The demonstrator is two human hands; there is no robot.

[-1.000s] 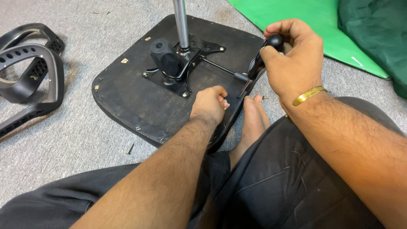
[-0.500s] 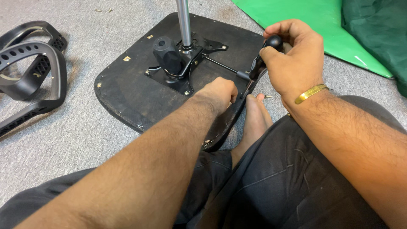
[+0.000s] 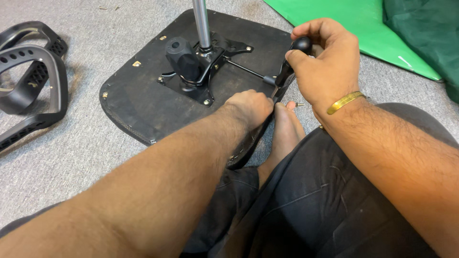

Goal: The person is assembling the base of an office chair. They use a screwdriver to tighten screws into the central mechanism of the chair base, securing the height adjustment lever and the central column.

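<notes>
the right hand (image 3: 327, 67) is closed tight around the round black handle of a screwdriver (image 3: 292, 59), thumb and fingers wrapped over its top, the shaft pointing down toward the near edge of the upturned chair seat (image 3: 143, 102). the left hand (image 3: 251, 106) rests on that same edge just below and left of the screwdriver, fingers curled down at the rim; whether it pinches anything there cannot be told. the seat lies bottom-up on the grey carpet floor (image 3: 71, 153), right in front of both hands. on it, left of the right hand and beyond the left, sits the black metal tilt mechanism (image 3: 196, 67) with a chrome post (image 3: 202, 24) standing up from it. a bare foot (image 3: 284, 131) lies directly under the hands, touching the seat's edge. far left of the hands lie black plastic armrests (image 3: 31, 76). right of the right hand, a green sheet (image 3: 363, 28).
</notes>
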